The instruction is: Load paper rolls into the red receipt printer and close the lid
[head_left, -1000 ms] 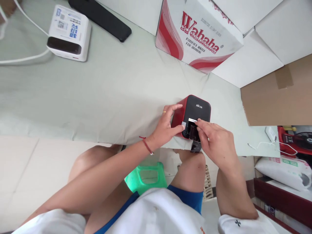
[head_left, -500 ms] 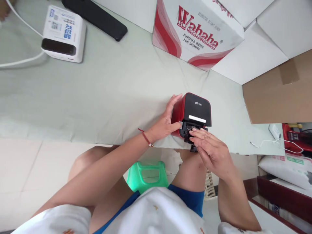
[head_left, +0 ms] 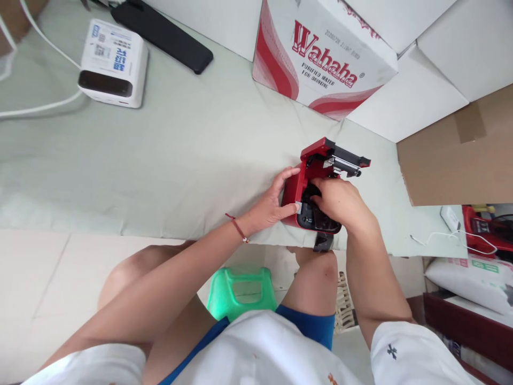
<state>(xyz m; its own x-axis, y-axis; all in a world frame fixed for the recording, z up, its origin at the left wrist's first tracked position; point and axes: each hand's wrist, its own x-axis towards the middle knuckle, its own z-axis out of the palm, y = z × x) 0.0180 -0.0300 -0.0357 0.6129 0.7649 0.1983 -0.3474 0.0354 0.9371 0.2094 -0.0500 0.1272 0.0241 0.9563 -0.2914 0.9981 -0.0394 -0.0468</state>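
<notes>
A small red and black label printer (head_left: 292,193) stands near the table's front edge with its lid (head_left: 336,155) raised. My left hand (head_left: 276,198) grips its left side, thumb at the front corner and fingers towards the back. Inside the open body is my right hand (head_left: 340,198), its fingers bent into the dark compartment; the fingertips and whatever they hold are hard to make out. A dark glossy strip (head_left: 323,242) hangs from the printer's front over the table edge.
A Wahaha water carton (head_left: 324,59) and a brown cardboard box (head_left: 460,155) stand behind. At the far left are a white corded device (head_left: 112,64) and a long black object (head_left: 164,37). A small white plug with a cable (head_left: 451,219) lies right. A green stool (head_left: 240,291) is below.
The printer's lid has swung up from closed to open. My right hand has moved from the front of the printer into its body. My left hand stays on its side.
</notes>
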